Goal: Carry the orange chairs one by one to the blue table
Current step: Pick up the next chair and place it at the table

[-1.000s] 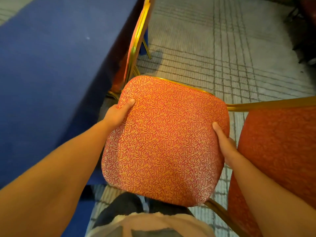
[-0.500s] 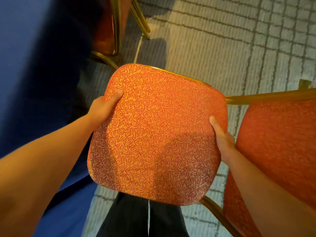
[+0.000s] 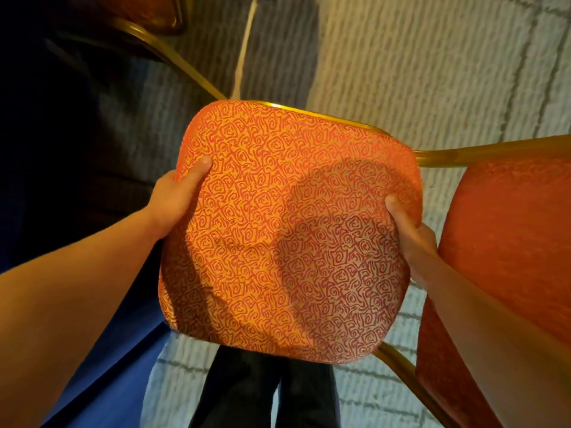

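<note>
Hands grip the orange chair by its patterned seat in the head view. The left hand clasps the seat's left edge and the right hand its right edge. Each thumb is pressed flat on the fabric, and the other fingers go under the rim (out of sight from here). The seat is held in front of the person's dark trousers. Its orange backrest and gold frame show at the right. The blue desk runs along the left, just beside the left forearm. Another orange chair with a gold leg stands at the top left on pale lined carpet.
</note>
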Demonstrator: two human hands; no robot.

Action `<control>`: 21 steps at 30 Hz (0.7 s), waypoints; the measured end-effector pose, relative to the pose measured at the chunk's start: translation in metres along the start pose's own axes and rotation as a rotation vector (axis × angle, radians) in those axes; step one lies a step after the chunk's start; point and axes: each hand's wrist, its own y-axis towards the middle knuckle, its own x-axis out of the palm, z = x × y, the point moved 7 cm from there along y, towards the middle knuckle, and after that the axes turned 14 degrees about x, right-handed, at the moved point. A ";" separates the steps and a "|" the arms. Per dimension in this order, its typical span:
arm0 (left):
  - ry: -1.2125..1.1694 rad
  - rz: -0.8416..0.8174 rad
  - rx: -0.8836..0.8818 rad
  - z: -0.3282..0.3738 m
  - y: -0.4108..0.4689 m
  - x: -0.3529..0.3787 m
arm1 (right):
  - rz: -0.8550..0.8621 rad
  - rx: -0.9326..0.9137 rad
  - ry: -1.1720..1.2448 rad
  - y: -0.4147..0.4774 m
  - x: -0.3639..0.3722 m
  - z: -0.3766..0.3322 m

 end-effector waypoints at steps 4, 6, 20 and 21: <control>0.067 0.016 0.024 -0.004 0.015 0.013 | 0.001 0.001 -0.015 0.019 0.002 -0.001; 0.086 0.025 0.042 0.000 0.013 0.017 | -0.010 -0.010 -0.005 0.017 0.001 0.000; 0.406 0.084 0.074 0.051 -0.038 0.015 | 0.087 -0.315 -0.488 -0.061 -0.004 -0.002; 0.395 0.049 0.071 0.059 -0.047 0.016 | 0.062 -0.322 -0.485 -0.076 -0.007 -0.007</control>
